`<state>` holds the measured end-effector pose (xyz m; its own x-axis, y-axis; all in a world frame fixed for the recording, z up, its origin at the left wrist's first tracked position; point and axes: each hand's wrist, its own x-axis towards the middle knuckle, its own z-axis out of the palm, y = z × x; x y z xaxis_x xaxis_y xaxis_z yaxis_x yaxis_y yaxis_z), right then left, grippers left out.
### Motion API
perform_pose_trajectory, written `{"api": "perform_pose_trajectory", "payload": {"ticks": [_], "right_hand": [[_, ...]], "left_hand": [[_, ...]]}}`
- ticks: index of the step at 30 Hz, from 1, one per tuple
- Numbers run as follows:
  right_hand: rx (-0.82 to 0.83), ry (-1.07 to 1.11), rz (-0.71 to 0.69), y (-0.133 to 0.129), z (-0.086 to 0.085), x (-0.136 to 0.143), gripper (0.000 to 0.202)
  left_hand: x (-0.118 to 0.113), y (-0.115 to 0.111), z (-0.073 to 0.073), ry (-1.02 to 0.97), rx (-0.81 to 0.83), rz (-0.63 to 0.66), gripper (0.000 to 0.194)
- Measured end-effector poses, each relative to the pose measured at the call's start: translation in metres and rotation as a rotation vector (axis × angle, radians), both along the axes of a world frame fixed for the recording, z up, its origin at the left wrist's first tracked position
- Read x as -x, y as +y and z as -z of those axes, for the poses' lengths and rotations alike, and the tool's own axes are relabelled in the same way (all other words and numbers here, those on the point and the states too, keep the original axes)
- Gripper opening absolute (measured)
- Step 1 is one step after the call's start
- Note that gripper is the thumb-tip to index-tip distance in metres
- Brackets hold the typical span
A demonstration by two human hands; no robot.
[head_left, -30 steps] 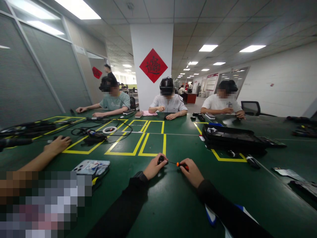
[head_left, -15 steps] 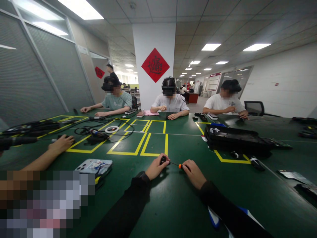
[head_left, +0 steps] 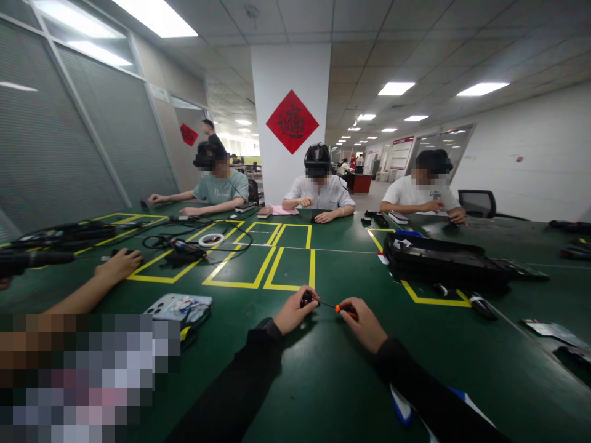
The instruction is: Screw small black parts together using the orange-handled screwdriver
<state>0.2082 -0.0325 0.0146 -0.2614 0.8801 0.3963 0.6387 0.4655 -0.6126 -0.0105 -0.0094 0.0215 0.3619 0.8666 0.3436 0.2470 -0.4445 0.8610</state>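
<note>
Well, left hand grips black part, right hand grips screwdriver, red sign bears characters

Left hand and right hand face each other, fingers curled.

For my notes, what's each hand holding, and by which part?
Right hand: a screwdriver, by its handle. Left hand: a small black piece, exact spot unclear.

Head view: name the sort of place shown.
Probably an office used as a workshop: a green table with yellow lines, ceiling light panels, and a screwdriver in the right hand.
</note>
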Motion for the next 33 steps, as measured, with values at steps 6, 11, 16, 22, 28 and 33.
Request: {"api": "perform_pose_trajectory", "payload": {"ticks": [6,11,16,22,28,33], "right_hand": [[-0.029,-0.067,0.015,0.0023,0.0010,-0.0002,0.032],[-0.033,-0.087,0.013,0.0030,0.0024,-0.0015,0.024],[-0.019,-0.024,0.029,0.0013,0.0024,-0.0018,0.013],[0.000,0.006,0.018,-0.0005,0.0010,-0.0004,0.015],[0.002,-0.043,-0.015,0.0021,0.0003,-0.0004,0.029],[-0.009,-0.015,-0.017,0.0016,0.0000,-0.0004,0.015]], "left_hand": [[-0.0003,0.0006,0.0007,0.011,0.009,-0.009,0.022],[-0.0015,0.0002,-0.0003,0.023,0.021,-0.020,0.021],[-0.0016,0.0006,0.0009,0.024,0.011,-0.017,0.021],[-0.0005,0.0018,0.0028,0.033,-0.004,0.006,0.021],[-0.0007,-0.0003,0.0002,0.029,-0.010,-0.009,0.020],[-0.0011,-0.0003,0.0001,0.029,-0.003,-0.017,0.019]]}}
